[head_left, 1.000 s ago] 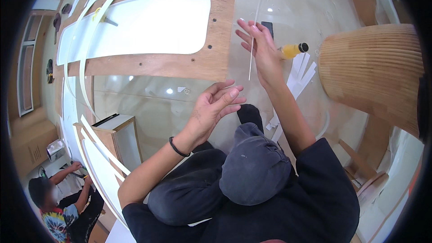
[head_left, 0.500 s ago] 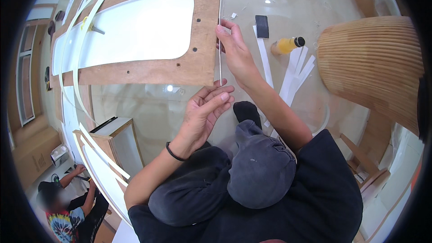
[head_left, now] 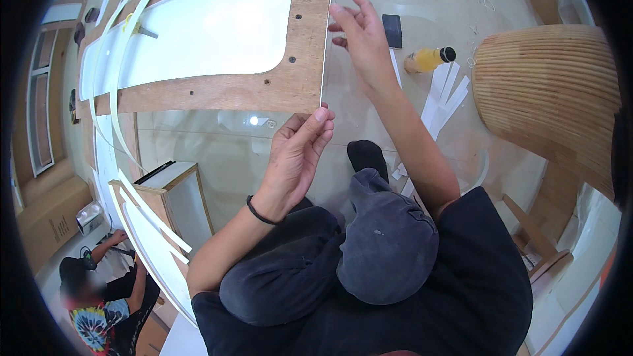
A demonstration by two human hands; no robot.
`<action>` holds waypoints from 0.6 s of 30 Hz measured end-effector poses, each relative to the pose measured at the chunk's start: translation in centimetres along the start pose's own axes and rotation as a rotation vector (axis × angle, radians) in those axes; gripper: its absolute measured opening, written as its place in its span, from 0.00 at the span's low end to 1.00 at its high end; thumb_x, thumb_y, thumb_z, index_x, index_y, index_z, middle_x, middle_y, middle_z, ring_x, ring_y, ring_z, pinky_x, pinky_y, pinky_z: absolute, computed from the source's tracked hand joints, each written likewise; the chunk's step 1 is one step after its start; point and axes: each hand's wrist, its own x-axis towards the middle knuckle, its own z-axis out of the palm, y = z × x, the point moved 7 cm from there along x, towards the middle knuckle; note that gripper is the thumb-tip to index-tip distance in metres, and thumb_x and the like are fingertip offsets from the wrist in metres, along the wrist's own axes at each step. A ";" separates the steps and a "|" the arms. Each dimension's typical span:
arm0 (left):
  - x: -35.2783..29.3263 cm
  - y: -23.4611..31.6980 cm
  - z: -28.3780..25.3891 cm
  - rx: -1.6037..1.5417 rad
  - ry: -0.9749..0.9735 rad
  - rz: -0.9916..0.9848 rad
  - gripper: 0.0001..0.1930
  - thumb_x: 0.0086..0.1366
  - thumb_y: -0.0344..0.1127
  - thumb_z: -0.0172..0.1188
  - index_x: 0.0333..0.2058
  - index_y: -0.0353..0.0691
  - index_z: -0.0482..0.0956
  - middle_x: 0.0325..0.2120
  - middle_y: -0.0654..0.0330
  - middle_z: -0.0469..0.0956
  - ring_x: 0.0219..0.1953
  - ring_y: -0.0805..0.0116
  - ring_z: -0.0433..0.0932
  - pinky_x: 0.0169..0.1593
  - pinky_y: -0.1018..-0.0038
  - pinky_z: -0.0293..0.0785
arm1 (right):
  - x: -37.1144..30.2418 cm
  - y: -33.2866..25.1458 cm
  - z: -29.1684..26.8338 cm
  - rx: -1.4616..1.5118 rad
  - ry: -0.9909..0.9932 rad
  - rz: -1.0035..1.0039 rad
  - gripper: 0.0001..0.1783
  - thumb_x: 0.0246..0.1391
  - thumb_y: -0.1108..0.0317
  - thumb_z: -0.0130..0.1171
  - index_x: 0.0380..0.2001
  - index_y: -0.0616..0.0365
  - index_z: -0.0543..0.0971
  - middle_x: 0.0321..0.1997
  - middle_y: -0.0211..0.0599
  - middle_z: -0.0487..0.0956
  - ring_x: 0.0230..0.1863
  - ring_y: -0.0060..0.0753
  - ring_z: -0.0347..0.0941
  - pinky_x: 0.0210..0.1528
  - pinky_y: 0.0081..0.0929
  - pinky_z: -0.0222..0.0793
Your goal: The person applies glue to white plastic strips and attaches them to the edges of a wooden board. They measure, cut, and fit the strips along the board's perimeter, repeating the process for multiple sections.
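A wooden panel (head_left: 224,95) with a rounded white inset (head_left: 217,33) lies in front of me. Along its right edge runs a thin white edging strip (head_left: 326,59). My left hand (head_left: 293,148) pinches the strip's near end between thumb and fingers, right at the panel's near right corner. My right hand (head_left: 366,43) is raised just right of that edge, fingers spread and holding nothing. Whether its fingertips touch the strip is hard to tell; a small gap seems to show. Long pale strips (head_left: 117,66) curve across the panel's left part, near a yellow-handled tool (head_left: 135,26).
On the floor at right are a dark block (head_left: 392,31), a bottle of orange-yellow liquid (head_left: 428,60) and several white strips (head_left: 445,102). A ribbed wooden piece (head_left: 547,86) stands farther right. A small cabinet (head_left: 171,198) is at left; a co-worker (head_left: 99,310) sits lower left.
My right hand has let go of the strip, spreading its fingers and moving slightly away and right. My left hand has risen to the panel's corner. The strip now sits closer against the edge.
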 end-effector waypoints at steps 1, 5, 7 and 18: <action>0.0 0.0 0.0 0.012 0.004 0.004 0.13 0.66 0.33 0.63 0.46 0.34 0.77 0.40 0.61 0.79 0.41 0.79 0.78 0.49 0.85 0.78 | 0.8 -0.2 0.0 -0.031 -0.002 -0.008 0.36 0.59 0.56 0.62 0.66 0.58 0.63 0.43 0.33 0.77 0.45 0.23 0.72 0.47 0.23 0.68; -0.2 0.3 0.2 0.034 0.004 0.023 0.12 0.66 0.33 0.63 0.46 0.34 0.77 0.40 0.61 0.79 0.41 0.78 0.78 0.49 0.84 0.78 | 3.4 -0.9 0.0 -0.109 -0.042 -0.075 0.35 0.57 0.60 0.62 0.65 0.59 0.65 0.41 0.34 0.78 0.40 0.24 0.75 0.46 0.24 0.70; -0.2 0.3 0.4 0.039 0.004 0.028 0.12 0.66 0.33 0.63 0.45 0.34 0.77 0.41 0.60 0.79 0.41 0.78 0.78 0.50 0.83 0.77 | 3.9 -0.9 -0.2 -0.090 -0.046 -0.099 0.34 0.57 0.62 0.63 0.65 0.59 0.67 0.40 0.34 0.78 0.39 0.24 0.75 0.45 0.24 0.71; 0.1 -0.2 0.8 0.058 0.007 0.029 0.14 0.65 0.36 0.65 0.45 0.35 0.76 0.41 0.59 0.79 0.42 0.76 0.78 0.50 0.81 0.76 | 4.6 -0.5 -0.3 -0.016 -0.069 -0.077 0.33 0.56 0.64 0.64 0.64 0.58 0.69 0.37 0.30 0.79 0.39 0.23 0.75 0.43 0.24 0.73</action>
